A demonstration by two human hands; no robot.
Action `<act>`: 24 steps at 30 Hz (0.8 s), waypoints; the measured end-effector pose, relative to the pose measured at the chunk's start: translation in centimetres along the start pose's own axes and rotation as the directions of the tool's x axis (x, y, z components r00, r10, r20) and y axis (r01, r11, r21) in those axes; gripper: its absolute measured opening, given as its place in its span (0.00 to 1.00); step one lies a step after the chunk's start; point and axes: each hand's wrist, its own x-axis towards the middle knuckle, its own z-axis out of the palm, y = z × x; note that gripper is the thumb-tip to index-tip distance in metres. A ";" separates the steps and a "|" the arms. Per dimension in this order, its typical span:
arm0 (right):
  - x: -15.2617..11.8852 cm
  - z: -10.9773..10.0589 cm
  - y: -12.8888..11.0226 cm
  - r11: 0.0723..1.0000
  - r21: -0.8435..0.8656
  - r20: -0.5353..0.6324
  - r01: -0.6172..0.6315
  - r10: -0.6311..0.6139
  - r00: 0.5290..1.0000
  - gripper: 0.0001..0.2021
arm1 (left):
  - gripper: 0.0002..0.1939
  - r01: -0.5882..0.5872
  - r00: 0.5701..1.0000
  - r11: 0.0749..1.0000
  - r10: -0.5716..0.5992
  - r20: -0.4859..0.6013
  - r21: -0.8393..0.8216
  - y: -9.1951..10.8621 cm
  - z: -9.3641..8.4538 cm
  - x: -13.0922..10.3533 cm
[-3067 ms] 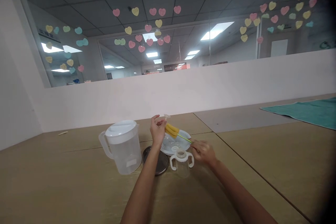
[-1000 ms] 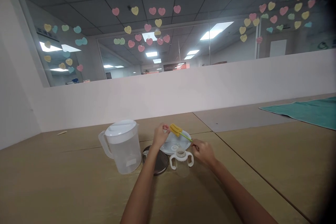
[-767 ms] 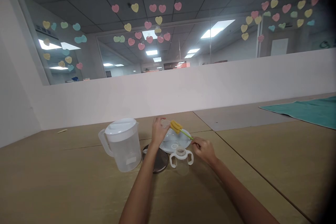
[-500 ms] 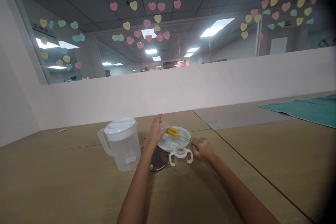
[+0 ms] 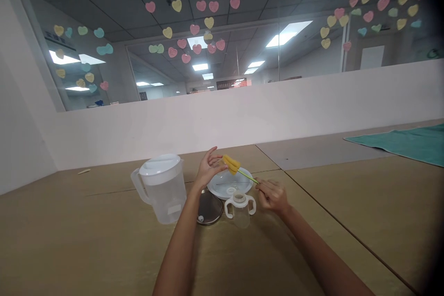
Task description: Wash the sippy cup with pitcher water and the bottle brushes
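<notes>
My right hand (image 5: 273, 194) is closed around the green handle of a bottle brush with a yellow sponge head (image 5: 231, 165). The brush points left and upward over a white bowl (image 5: 212, 189). My left hand (image 5: 208, 169) is at the sponge end, thumb and fingers around a small clear cap (image 5: 222, 163), whose outline is faint. The sponge touches or sits at the mouth of this cap; I cannot tell how deep. Inside the bowl lies a small white ring (image 5: 231, 190). A clear baby bottle (image 5: 241, 216) with two white handles stands upright, uncapped, in front of the bowl.
A translucent lidded pitcher (image 5: 166, 194) stands left of my left forearm. Beside the bowl lies a round dark metal tray (image 5: 211, 210) with a small white piece (image 5: 200, 218) on it. A teal cloth (image 5: 409, 143) lies at the far right, below a white wall (image 5: 215, 125).
The sponge head has risen and tilted more steeply, with the clear cap moving up alongside it. My left fingers have spread more. The view has shifted slightly.
</notes>
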 end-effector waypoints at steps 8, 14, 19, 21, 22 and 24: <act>-0.1 0.3 0.0 0.999 0.032 -0.002 0.021 -0.021 1.000 0.11 | 0.28 -0.002 0.957 0.995 -0.027 -0.287 -0.099 0.6 1.0 0.6; -0.6 0.9 -0.2 0.996 0.020 0.064 0.082 -0.083 0.995 0.10 | 0.21 0.045 0.963 0.995 -0.067 -0.260 -0.091 0.3 2.9 0.3; -0.6 0.1 0.4 0.993 -0.097 0.074 0.069 -0.062 0.995 0.11 | 0.18 0.064 0.998 0.982 -0.065 -0.003 0.176 -0.6 4.2 0.0; -0.7 0.1 0.6 0.989 -0.124 0.100 0.087 -0.074 0.992 0.11 | 0.18 0.105 0.989 0.950 -0.130 0.066 0.293 -0.6 3.9 -0.1; -0.7 0.1 0.5 0.986 -0.132 0.116 0.101 -0.086 0.989 0.11 | 0.18 0.130 0.982 0.913 -0.173 0.080 0.388 -0.5 3.6 -0.2; -0.7 0.3 0.3 0.980 -0.140 0.143 0.139 -0.119 0.983 0.10 | 0.20 0.156 0.969 0.800 -0.239 0.069 0.580 -0.1 2.9 -0.5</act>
